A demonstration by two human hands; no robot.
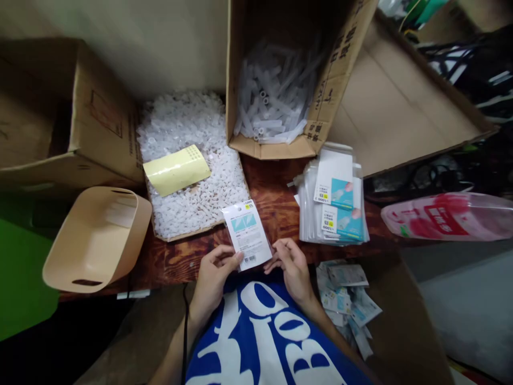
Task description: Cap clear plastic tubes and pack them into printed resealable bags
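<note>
A white printed packet (247, 235) with a teal panel and a yellow price mark lies tilted at the table's front edge. My left hand (216, 272) pinches its lower left corner between thumb and curled fingers. Close to the packet's lower right edge is my right hand (292, 267), its fingers bent and drawn together; whether they grip anything is too small to tell. To the right sits a stack of clear bags with white and teal cards (340, 219). Small white plastic pieces (216, 198) fill a shallow cardboard tray, with a yellow sheet (177, 170) on top.
An upright carton (272, 152) holds translucent tubes (276, 96). At left are a beige basket (92, 240) and another carton (104, 117). A pink package (444, 216) lies right. Finished-looking packets (348, 299) lie in a box below the table (172, 262).
</note>
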